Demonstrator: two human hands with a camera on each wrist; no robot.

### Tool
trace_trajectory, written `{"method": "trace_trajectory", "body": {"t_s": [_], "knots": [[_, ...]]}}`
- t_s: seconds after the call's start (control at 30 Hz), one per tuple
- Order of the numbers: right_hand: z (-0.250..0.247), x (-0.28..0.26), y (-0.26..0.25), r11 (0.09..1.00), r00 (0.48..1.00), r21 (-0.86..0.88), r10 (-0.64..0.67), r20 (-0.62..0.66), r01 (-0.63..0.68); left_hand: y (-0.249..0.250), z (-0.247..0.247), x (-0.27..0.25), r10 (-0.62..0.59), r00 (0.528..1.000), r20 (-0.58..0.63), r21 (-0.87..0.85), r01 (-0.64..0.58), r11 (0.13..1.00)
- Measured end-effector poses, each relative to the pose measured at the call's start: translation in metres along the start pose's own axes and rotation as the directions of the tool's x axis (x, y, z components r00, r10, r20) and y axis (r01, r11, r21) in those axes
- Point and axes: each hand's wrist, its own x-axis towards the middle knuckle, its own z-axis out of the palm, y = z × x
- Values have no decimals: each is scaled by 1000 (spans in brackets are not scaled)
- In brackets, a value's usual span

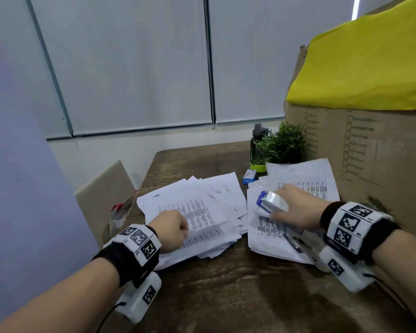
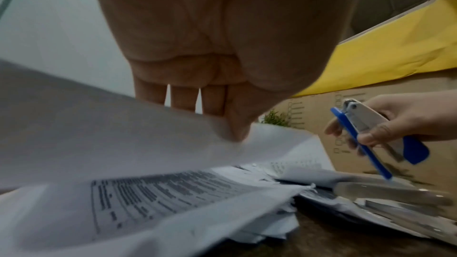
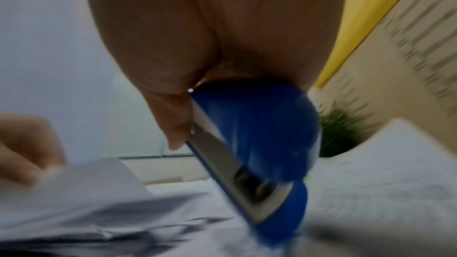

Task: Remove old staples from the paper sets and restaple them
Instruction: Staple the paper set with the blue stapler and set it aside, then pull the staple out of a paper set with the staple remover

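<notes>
The left hand [image 1: 171, 230] pinches a lifted white printed sheet [image 2: 103, 144] between thumb and fingers, raising it off the loose left-hand pile of printed papers [image 1: 197, 207] beneath its knuckles. Across the gap, the right hand [image 1: 296, 207] curls round a blue-and-silver metal stapler [image 1: 271, 202], held just above the second paper pile [image 1: 274, 231] under that palm. A large brown cardboard box [image 1: 370, 150] stands beyond the right wrist.
</notes>
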Motion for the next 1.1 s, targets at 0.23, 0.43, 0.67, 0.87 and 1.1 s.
{"method": "trace_trajectory", "body": {"t_s": [0.23,0.43,0.67,0.87,1.1], "knots": [[59,0,-34,977,950,-188,154,273,-104,-2,4,-54,128,946,299,123,-171,978],[62,8,-21,974,973,-169,174,150,-148,2,17,-88,227,866,445,-17,-246,969],[46,-12,13,903,942,-280,337,-13,-327,-7,29,-79,63,959,275,-9,-63,998],[41,-30,17,940,933,-57,341,118,-337,-13,39,-85,13,898,441,99,-63,993],[42,-24,36,935,935,-9,354,-25,-354,1,28,-109,48,843,536,195,-178,965]]}}
